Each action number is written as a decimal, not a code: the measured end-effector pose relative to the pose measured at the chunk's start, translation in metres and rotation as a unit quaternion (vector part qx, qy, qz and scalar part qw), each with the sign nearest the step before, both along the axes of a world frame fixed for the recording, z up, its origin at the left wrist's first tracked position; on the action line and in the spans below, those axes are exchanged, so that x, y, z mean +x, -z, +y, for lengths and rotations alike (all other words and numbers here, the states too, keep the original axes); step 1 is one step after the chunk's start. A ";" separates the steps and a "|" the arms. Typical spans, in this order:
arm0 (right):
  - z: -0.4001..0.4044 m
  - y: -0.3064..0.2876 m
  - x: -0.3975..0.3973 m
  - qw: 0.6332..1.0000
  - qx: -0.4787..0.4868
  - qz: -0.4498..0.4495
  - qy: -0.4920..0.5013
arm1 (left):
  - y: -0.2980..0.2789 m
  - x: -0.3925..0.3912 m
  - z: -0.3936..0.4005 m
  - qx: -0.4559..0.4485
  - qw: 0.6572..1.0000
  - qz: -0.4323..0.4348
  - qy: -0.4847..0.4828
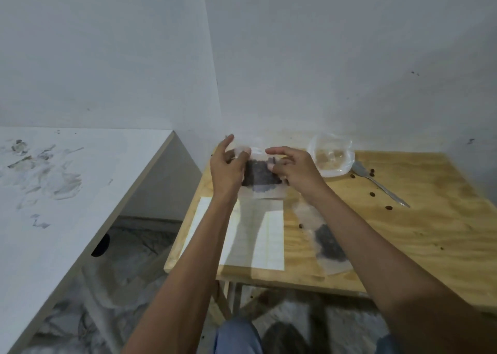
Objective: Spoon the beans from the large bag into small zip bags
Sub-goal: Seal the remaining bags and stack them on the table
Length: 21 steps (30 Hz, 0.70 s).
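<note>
A small clear zip bag with dark beans in its lower half is held up above the wooden table. My left hand pinches its top left corner and my right hand pinches its top right edge. A second small bag of beans lies flat on the table under my right forearm. The large clear bag sits crumpled at the back of the table and looks nearly empty. A metal spoon lies to its right.
Several loose beans are scattered near the spoon. A stack of flat pale zip bags lies at the table's front left. A white counter stands to the left across a gap. Walls close the back.
</note>
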State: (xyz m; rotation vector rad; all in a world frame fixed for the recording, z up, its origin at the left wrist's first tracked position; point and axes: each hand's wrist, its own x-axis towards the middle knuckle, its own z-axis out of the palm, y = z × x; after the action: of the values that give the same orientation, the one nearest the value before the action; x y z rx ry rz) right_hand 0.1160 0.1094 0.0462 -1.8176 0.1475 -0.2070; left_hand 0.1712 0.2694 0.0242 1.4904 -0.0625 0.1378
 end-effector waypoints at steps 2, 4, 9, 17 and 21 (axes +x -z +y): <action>0.014 0.004 0.028 0.998 0.047 0.008 0.050 | -0.002 0.020 0.015 0.032 0.999 0.006 0.014; 0.025 0.011 0.058 0.995 0.043 0.007 0.087 | 0.000 0.037 0.028 0.110 0.994 -0.009 0.014; 0.044 0.027 0.097 0.991 -0.110 0.022 0.073 | 0.013 0.074 0.039 0.255 0.966 -0.038 -0.031; 0.045 0.046 0.103 0.935 -0.333 0.120 0.029 | 0.041 0.084 0.035 0.346 0.936 -0.012 -0.063; 0.035 0.031 0.088 0.965 -0.255 0.031 0.052 | 0.033 0.064 0.027 0.332 0.933 -0.064 -0.126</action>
State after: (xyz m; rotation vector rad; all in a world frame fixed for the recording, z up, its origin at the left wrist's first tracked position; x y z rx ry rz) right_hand 0.2041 0.1442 0.0153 -2.3341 0.2515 -0.2801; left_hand 0.2357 0.2968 -0.0083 2.1645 -0.0224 0.4565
